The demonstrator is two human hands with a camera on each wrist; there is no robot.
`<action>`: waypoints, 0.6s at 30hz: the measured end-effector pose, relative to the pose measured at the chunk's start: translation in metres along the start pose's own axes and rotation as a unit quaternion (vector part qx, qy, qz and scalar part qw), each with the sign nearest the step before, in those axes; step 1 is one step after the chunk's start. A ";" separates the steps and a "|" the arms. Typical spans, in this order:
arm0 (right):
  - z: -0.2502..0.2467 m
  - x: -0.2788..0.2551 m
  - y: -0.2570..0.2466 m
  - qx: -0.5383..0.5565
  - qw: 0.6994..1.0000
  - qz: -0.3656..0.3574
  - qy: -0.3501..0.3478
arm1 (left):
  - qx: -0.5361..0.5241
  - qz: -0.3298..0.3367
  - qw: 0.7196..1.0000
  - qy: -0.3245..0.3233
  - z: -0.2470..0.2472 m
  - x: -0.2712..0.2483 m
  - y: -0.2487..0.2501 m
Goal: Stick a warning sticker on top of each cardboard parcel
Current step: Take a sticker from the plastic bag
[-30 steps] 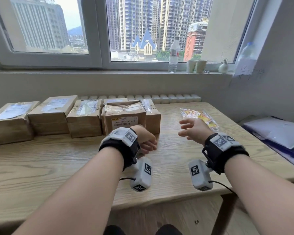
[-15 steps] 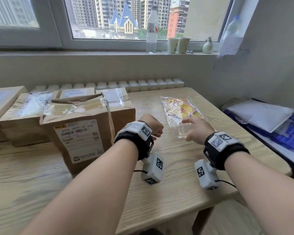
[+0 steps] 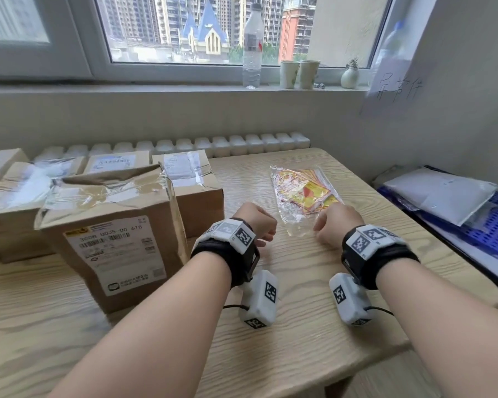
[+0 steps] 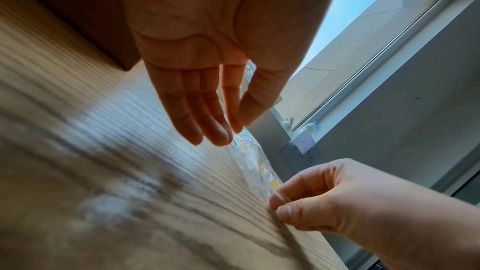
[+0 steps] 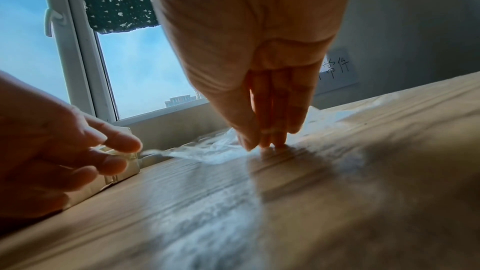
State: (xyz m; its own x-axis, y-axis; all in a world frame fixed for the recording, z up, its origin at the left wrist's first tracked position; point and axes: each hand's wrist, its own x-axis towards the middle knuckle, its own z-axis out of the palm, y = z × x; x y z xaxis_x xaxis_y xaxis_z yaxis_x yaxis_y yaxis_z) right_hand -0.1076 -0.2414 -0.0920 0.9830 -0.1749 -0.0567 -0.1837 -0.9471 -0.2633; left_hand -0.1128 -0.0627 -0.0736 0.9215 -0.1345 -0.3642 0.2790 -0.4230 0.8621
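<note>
Several cardboard parcels stand at the left of the wooden table. The nearest parcel has a crumpled taped top and a white label on its front; another parcel stands behind it. A clear bag of yellow and red stickers lies flat to their right. My right hand pinches the bag's near edge between thumb and fingers, as the left wrist view and right wrist view show. My left hand hovers just left of the bag, fingers relaxed, holding nothing.
A radiator runs behind the table. On the windowsill stand a water bottle, two paper cups and a small vase. A blue crate with white mailers sits right of the table. A handwritten note hangs on the wall.
The view has swung right and closer to the sticker bag. Both hands have moved forward to it, and the right hand has come down onto its near edge.
</note>
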 end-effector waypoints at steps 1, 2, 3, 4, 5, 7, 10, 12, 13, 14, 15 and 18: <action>-0.001 -0.003 -0.002 -0.002 1.000 -0.005 0.003 | -0.001 -0.001 1.000 -0.001 0.000 -0.002 -0.001; -0.001 -0.006 -0.003 -0.004 1.000 -0.009 0.002 | -0.004 -0.002 1.000 -0.002 0.000 -0.005 -0.002; -0.001 -0.010 -0.005 -0.002 1.000 -0.014 -0.001 | -0.008 0.000 1.000 -0.004 0.000 -0.006 -0.004; -0.001 -0.014 -0.008 0.001 1.000 -0.019 -0.007 | -0.011 -0.001 1.000 -0.004 0.000 -0.009 -0.004; 0.000 -0.018 -0.010 0.008 0.999 -0.026 -0.019 | -0.010 -0.002 1.000 -0.001 0.000 -0.011 -0.005; 0.001 -0.028 -0.017 0.040 0.995 -0.053 -0.069 | 0.010 0.002 1.000 0.020 0.000 -0.018 -0.006; 0.001 -0.049 -0.031 0.139 0.966 -0.112 -0.187 | 0.069 0.012 0.995 0.073 -0.002 -0.029 -0.010; -0.001 -0.059 -0.035 0.194 0.951 -0.125 -0.208 | 0.109 0.011 0.990 0.089 -0.006 -0.033 -0.015; -0.002 -0.061 -0.036 0.198 0.956 -0.125 -0.178 | 0.135 0.011 0.987 0.092 -0.008 -0.035 -0.018; -0.004 -0.063 -0.035 0.169 0.969 -0.125 -0.127 | 0.154 0.009 0.984 0.095 -0.010 -0.036 -0.022; -0.005 -0.064 -0.033 0.117 0.983 -0.123 -0.077 | 0.162 0.016 0.981 0.101 -0.011 -0.037 -0.025; -0.003 -0.069 -0.027 -0.029 0.989 -0.121 -0.078 | 0.131 0.011 0.985 0.112 -0.014 -0.044 -0.028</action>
State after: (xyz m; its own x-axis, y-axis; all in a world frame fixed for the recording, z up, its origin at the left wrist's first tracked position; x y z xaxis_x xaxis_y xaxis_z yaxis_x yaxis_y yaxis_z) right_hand -0.1707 -0.2047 -0.0780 0.9843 0.0974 -0.1472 0.0612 -0.9706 -0.2328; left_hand -0.1573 -0.0320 -0.0765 0.9713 0.0432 -0.2339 0.2061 -0.6436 0.7371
